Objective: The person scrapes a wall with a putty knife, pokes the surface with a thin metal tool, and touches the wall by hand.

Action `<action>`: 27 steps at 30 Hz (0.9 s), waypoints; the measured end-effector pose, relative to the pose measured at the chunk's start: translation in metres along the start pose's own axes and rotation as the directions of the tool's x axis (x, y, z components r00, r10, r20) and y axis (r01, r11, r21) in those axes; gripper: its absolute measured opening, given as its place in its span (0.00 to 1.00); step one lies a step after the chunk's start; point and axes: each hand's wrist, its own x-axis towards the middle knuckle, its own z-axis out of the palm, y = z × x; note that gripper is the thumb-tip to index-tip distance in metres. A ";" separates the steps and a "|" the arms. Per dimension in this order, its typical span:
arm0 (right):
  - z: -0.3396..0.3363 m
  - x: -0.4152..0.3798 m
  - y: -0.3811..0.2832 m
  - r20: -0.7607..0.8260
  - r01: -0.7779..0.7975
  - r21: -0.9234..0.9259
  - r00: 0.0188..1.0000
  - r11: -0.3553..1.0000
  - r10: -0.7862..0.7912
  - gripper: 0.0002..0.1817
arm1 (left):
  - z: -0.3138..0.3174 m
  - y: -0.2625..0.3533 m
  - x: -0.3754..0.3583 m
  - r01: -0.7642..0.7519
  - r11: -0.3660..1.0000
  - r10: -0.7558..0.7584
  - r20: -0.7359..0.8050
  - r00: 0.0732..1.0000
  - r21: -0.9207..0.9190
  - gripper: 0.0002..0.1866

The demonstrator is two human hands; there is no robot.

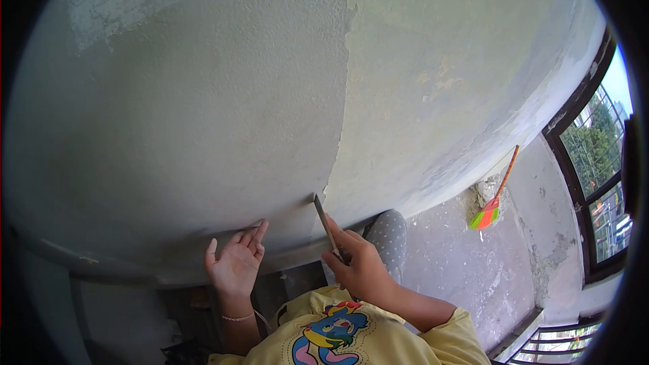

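Observation:
My right hand (357,263) is closed around a scraper (320,213), a thin, flat tool seen nearly edge-on. Its tip is at the wall (270,94), close to the ragged paint edge (343,111); whether it touches is hard to tell. To the left, my left hand (238,260) is open with its palm turned up and nothing in it. Its fingertips are close to the lower wall. Left of the ragged edge the wall has a grey, bumpy coat. On the right it is paler and smoother, with small worn patches.
A broom (487,215) with orange and green bristles leans at the wall's base on the right. Pale specks dot the floor (446,250). A dark-framed window (595,162) stands at the far right. My knee in dotted cloth (391,240) is just beside the wall.

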 end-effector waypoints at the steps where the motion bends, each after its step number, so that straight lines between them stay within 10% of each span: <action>1: 0.009 0.002 0.015 -0.077 0.194 -0.172 0.975 0.966 -0.209 0.37 | -0.001 0.003 -0.001 0.005 1.000 -0.005 -0.006 1.000 0.006 0.42; 13: -0.010 -0.015 0.017 -0.202 0.141 -0.237 0.961 0.961 -0.191 0.36 | -0.008 0.012 0.000 0.066 0.992 -0.062 0.034 0.997 -0.108 0.50; 16: 0.000 -0.001 0.049 -0.413 0.268 -0.338 0.820 0.902 -0.397 0.36 | -0.007 0.004 -0.001 0.017 1.000 -0.018 0.035 0.999 0.024 0.48; 18: 0.021 0.019 0.100 -0.537 0.385 -0.562 0.503 0.732 -0.677 0.37 | -0.006 0.000 0.000 -0.011 0.999 0.010 0.024 1.000 0.051 0.46; 27: 0.079 0.075 0.177 -0.483 0.423 -0.528 0.563 0.736 -0.670 0.38 | -0.013 0.010 0.002 0.046 0.996 -0.050 0.049 0.998 0.076 0.47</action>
